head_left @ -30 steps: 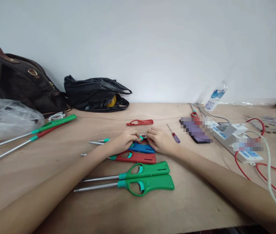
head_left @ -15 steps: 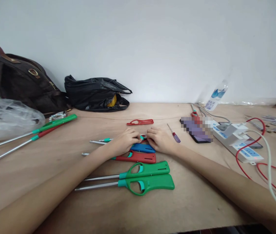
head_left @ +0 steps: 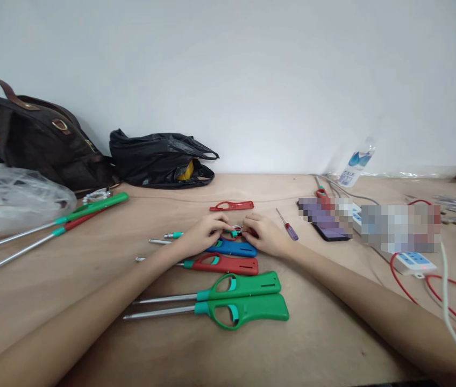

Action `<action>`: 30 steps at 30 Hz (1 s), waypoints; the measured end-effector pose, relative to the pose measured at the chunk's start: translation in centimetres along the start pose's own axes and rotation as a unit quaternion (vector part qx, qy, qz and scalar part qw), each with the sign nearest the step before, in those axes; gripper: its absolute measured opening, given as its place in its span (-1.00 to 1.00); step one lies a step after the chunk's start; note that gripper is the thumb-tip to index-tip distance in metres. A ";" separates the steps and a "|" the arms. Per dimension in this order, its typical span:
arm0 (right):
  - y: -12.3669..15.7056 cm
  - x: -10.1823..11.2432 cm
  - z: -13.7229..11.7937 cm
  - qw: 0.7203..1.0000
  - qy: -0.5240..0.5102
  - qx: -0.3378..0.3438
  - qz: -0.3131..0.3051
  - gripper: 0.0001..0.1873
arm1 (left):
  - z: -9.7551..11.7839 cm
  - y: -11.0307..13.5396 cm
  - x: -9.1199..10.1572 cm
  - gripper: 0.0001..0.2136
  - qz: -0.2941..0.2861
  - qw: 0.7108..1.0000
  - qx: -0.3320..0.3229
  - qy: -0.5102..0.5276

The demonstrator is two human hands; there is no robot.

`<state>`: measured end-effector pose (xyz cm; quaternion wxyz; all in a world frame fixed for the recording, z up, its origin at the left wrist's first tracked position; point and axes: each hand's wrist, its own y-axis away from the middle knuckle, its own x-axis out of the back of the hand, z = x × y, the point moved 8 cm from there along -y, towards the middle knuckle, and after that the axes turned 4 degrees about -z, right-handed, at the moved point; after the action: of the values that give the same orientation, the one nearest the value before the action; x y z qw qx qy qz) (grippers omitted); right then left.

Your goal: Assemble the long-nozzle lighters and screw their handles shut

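Pinching red lighter part [head_left: 235,233] between left hand [head_left: 206,233] and right hand [head_left: 263,235], glossy blue lighter [head_left: 236,248] half-hidden beneath, slim screwdriver [head_left: 288,226] near.

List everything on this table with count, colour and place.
green lighters: two, green, nearest the person
red lighter: one, red, behind them
blue lighter: one, blue, at the hands
lighter shell: one, red, beyond the hands
long lighters: two, green and red, left
screwdriver: one, purple handle, right of hands
handbag: one, brown, far left
plastic bag: one, black, by wall
water bottle: one, clear, right, by wall
power strip: one, white, right
lighter piece: one, red and teal, between the hands
left hand, right hand: fingers pinching the lighter piece
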<state>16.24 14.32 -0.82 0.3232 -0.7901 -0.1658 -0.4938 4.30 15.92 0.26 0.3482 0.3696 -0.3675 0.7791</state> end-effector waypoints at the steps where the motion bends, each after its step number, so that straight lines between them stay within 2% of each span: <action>1: 0.0 0.0 0.1 1.000 -0.007 -0.008 0.001 -0.88 | -0.3 -0.1 0.2 -0.68 0.017 1.000 0.011 0.013; 5: -0.1 -0.1 0.5 0.999 -0.016 -0.031 0.008 -0.86 | -1.3 0.0 0.6 -0.83 0.060 0.996 0.063 0.010; 8: -0.1 -0.2 0.8 0.998 -0.026 -0.048 0.016 -0.96 | -1.9 0.0 0.5 -0.87 0.063 0.994 0.090 0.009; 13: -0.2 -0.4 -0.1 1.000 -0.004 0.009 0.014 -0.79 | -2.2 0.1 0.6 -0.85 0.070 0.991 0.112 -0.007; 20: -0.2 -0.8 -0.3 0.998 0.052 0.026 -0.002 -0.77 | -2.2 0.1 0.5 -0.87 0.072 0.991 0.114 -0.003; 25: -0.1 -1.0 -0.5 0.996 0.077 0.035 -0.009 -0.75 | -2.9 0.1 0.2 -0.90 0.065 0.987 0.148 0.010; 30: -0.1 -1.0 -0.5 0.995 0.091 0.033 -0.007 -0.75 | -3.4 0.0 0.0 -0.92 0.062 0.986 0.152 0.014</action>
<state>15.37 14.14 -1.54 0.3596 -0.7295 -0.1578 -0.5600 3.20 18.80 -1.26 0.2440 0.3834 -0.2618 0.8514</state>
